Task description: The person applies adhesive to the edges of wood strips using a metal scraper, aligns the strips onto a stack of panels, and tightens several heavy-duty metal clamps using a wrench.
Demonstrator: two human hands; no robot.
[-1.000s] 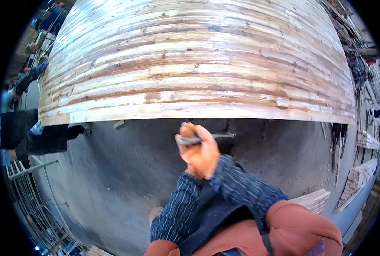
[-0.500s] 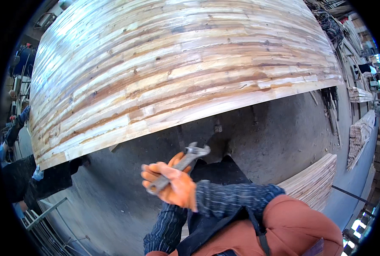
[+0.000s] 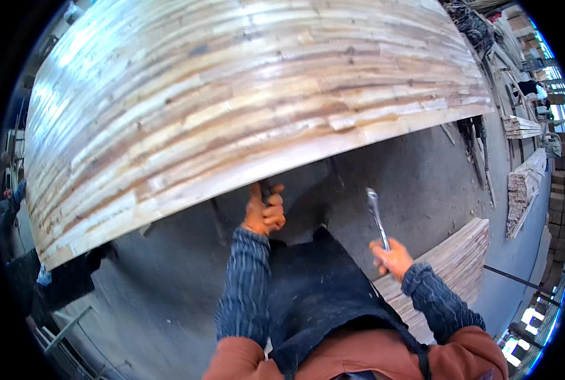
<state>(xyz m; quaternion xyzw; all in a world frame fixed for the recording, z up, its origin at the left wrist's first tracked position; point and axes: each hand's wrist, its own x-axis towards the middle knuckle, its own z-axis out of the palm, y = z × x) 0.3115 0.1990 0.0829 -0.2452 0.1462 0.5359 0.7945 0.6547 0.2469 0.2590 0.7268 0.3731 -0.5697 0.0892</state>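
Note:
A large panel of glued wood strips (image 3: 250,107) spans the upper view, its near edge just beyond my hands. My left hand (image 3: 263,212) is closed at that edge, its fingers wrapped round a dark metal rod (image 3: 266,190) that runs under the panel. The rod's far end is hidden. Off to the right, my right hand (image 3: 393,258) grips the lower end of a silver wrench (image 3: 376,215). The wrench points up and slightly left, apart from the panel, with its head end over the floor.
Stacked wood strips (image 3: 447,266) lie at my right, with another bundle (image 3: 524,190) farther right. A metal frame (image 3: 73,326) stands at lower left. Another person's dark clothing (image 3: 73,278) shows by the panel's left corner. Below the panel is grey concrete floor (image 3: 162,291).
My right hand has swung from the middle to the right with the wrench. My left hand, mostly hidden before, now grips the dark rod at the panel's edge.

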